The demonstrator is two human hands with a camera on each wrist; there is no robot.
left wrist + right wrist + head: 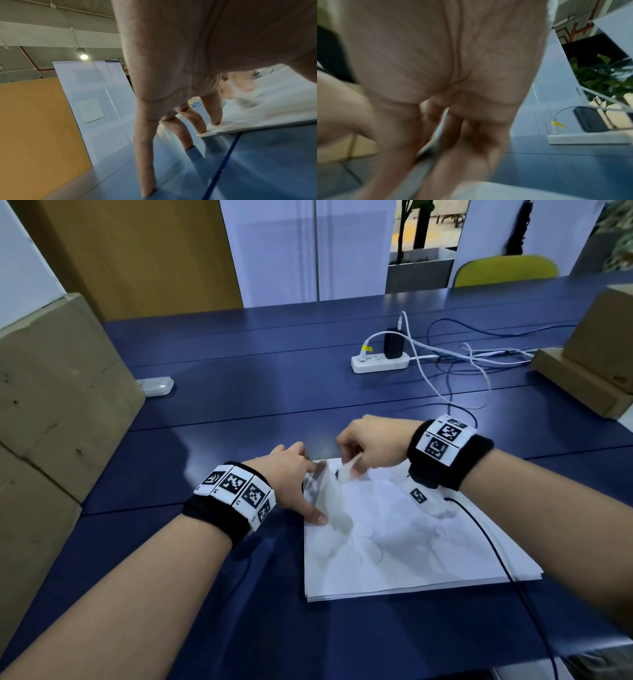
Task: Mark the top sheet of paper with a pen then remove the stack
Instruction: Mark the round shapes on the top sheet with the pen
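A stack of white paper [411,542] lies on the blue table [239,412] in front of me. My left hand [308,491] is spread flat over the stack's far left corner, thumb on the top sheet. In the left wrist view two straight fingers [212,108] press on that corner of the stack [274,108], while the others stand on the table. My right hand [349,463] hovers over the stack's far edge with its fingers curled, pinching a thin white pen [342,501] that is smeared by motion. The right wrist view shows only the blurred right hand [453,135].
Cardboard boxes stand at the left [51,405] and right [603,337] table edges. A white power strip [380,361] with a black charger and loose cables lies beyond the stack. A small white device [156,385] sits far left. A black cable [496,549] crosses the paper.
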